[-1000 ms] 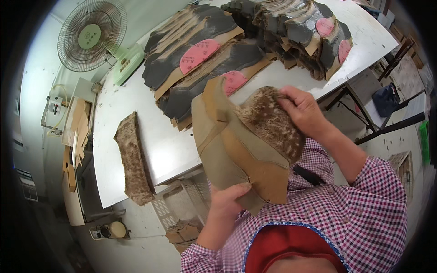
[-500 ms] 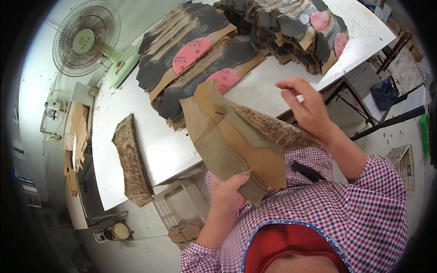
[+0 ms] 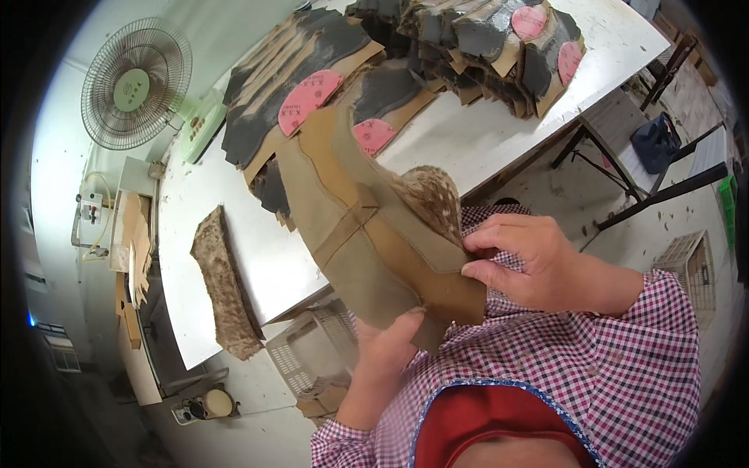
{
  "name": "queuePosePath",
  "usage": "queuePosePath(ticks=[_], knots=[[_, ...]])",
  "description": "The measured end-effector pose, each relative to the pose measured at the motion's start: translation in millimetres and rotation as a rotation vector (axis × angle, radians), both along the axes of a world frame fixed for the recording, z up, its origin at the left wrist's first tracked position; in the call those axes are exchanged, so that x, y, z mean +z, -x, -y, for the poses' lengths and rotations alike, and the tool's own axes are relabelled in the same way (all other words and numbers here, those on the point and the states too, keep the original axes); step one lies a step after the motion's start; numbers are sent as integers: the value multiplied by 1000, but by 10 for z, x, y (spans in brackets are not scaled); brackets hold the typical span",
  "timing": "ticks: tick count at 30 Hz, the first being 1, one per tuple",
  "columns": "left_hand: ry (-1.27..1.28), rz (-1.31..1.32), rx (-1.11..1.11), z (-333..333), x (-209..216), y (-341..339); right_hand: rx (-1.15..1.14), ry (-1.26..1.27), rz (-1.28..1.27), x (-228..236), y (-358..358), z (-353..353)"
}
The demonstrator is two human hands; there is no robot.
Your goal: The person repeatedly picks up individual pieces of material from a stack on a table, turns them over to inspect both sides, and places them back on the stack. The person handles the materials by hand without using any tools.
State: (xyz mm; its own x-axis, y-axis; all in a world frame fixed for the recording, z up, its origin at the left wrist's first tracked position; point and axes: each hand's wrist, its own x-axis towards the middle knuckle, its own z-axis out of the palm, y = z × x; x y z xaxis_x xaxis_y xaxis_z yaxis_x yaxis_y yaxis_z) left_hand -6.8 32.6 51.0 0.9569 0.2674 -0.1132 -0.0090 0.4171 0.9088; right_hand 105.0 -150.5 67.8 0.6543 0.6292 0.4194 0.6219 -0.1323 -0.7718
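A stitched boot upper (image 3: pixel 343 210) in olive and tan panels hangs before me, brown fur lining (image 3: pixel 433 191) folding out behind its right edge. My left hand (image 3: pixel 386 343) grips its lower end with the thumb on top; the fingers beneath are hidden. At the right edge, where panel and fur meet, my right hand (image 3: pixel 519 261) pinches the piece between thumb and fingers. A separate strip of brown fur (image 3: pixel 226 281) lies at the table's left side, overhanging the near edge.
Behind the boot upper, stacked pieces with black patches (image 3: pixel 289 70) and pink half-round patches (image 3: pixel 310 101) cover the far side of the white table (image 3: pixel 289 269). A green fan (image 3: pixel 134 86) stands far left. Plastic crates (image 3: pixel 308 351) sit below, and a dark bag (image 3: pixel 654 143) is at right.
My right hand has come down from above the fur and now pinches the right edge. The boot upper has shifted left and turned flatter toward me; my left hand keeps its grip.
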Motion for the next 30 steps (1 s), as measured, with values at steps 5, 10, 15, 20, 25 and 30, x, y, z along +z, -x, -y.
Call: queuePosePath(ticks=[5, 10, 15, 20, 25, 30], knots=[[36, 18, 26, 45, 19, 30, 95, 24, -205, 163, -9, 95], [42, 39, -31, -12, -21, 28, 75, -14, -130, 145, 11, 116], [-45, 80, -8, -28, -162, 23, 60, 35, -61, 156, 64, 99], [55, 57, -22, -75, -293, -139, 139, -14, -278, 86, 41, 49], [501, 19, -44, -183, -515, -233, 220, -3, -155, -1, -59, -11], [393, 168, -119, -348, -314, -335, 163, 72, -86, -42, -128, 15]])
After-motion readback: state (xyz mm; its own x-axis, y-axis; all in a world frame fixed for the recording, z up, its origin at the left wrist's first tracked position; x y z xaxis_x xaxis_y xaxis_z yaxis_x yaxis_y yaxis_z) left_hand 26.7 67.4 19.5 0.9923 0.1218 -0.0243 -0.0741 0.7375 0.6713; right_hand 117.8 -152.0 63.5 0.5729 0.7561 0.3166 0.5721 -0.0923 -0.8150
